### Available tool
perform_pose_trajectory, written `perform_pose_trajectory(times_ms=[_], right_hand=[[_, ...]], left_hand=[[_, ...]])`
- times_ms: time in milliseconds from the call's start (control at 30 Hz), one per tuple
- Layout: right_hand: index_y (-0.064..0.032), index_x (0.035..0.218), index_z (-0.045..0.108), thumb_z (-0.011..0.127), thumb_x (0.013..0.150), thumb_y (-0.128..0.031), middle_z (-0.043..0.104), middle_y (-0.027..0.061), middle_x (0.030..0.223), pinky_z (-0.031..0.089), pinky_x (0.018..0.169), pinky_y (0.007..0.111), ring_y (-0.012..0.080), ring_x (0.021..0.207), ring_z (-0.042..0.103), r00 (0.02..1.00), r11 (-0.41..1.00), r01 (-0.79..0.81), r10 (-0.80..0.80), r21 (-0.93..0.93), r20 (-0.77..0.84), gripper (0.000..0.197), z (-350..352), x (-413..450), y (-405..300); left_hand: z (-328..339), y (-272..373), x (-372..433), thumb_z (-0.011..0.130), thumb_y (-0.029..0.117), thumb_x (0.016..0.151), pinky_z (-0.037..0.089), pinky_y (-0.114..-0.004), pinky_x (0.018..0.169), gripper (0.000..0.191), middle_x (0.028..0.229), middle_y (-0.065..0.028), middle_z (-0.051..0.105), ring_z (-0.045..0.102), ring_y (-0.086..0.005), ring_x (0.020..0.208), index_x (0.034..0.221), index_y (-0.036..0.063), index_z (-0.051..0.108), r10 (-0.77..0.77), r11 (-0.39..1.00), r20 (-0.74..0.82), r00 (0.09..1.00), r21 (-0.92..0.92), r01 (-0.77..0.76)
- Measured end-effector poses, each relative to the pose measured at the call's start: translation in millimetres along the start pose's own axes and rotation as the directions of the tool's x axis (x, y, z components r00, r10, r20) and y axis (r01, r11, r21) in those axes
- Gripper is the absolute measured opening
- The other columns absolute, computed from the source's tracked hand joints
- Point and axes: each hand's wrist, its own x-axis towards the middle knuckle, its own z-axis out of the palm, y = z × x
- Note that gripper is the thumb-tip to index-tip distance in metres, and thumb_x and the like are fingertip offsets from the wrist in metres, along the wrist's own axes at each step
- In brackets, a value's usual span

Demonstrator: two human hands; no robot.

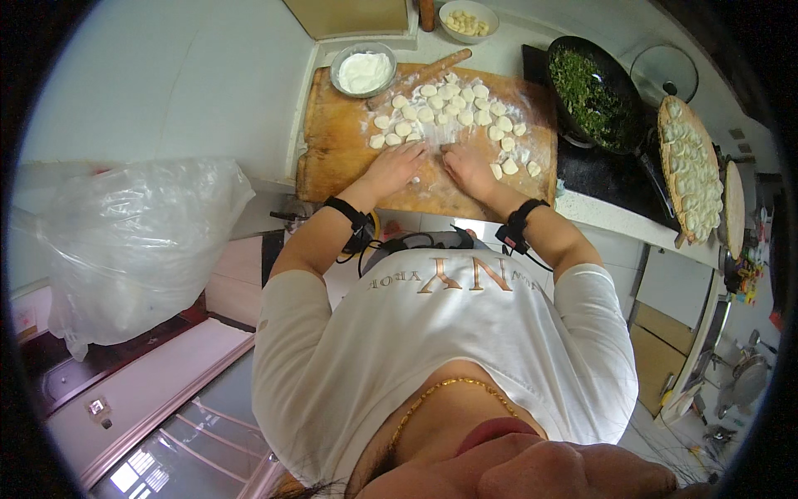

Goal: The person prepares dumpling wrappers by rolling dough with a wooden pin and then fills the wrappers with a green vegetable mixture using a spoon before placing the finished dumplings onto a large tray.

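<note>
Both my hands rest low over a floured wooden board [336, 159]. My left hand [399, 165] lies palm down, its fingertips close to the nearest flattened dough pieces [403, 128]; whether anything is under the fingers is hidden. Across a floury gap, my right hand [466, 165] is partly curled, and its palm cannot be seen. Several more small pale dough rounds are spread beyond and to the right of my hands. A wooden rolling pin [430, 75] lies slantwise behind them. At the board's far left corner stands a glass bowl [336, 78] of white flour [363, 72].
To the right, a black wok [553, 93] with chopped green filling [592, 100] sits on the stove, its handle pointing towards me. Beyond it are a glass lid [664, 65] and a round tray of dumplings [692, 168]. A white bowl [444, 28] stands behind; a plastic bag [143, 243] bulges at left.
</note>
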Motion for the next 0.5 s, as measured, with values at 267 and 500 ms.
perform_pose_trajectory(times_ms=[267, 500], right_hand=[[0.0036, 0.143, 0.036, 0.059, 0.09, -0.035, 0.032, 0.0188, 0.153, 0.029, 0.115, 0.042, 0.0362, 0.139, 0.033, 0.98, 0.999, 0.033, -0.026, -0.034, 0.196, 0.068, -8.6, 1.9, -19.5], [0.0084, 0.143, 0.031, 0.057, 0.093, -0.041, 0.023, 0.0272, 0.154, 0.027, 0.115, 0.046, 0.0416, 0.141, 0.029, 0.958, 1.0, 0.008, -0.003, -0.019, 0.286, 0.075, -2.8, 9.5, -3.3]], left_hand=[[18.3, -28.2, -6.2, 0.061, 0.009, 0.077, 0.05, -0.04, 0.08, 0.017, 0.099, -0.0075, 0.057, 0.056, -0.0283, 0.099, 0.094, 0.0063, 0.063, 0.004, 0.999, 0.006, 1.0, 0.051, -0.004], [-11.2, -26.7, 52.1, 0.06, 0.009, 0.08, 0.05, -0.04, 0.082, 0.02, 0.1, -0.0101, 0.058, 0.058, -0.0316, 0.096, 0.099, 0.0077, 0.064, -0.018, 0.999, -0.278, 0.96, -0.048, 0.005]])
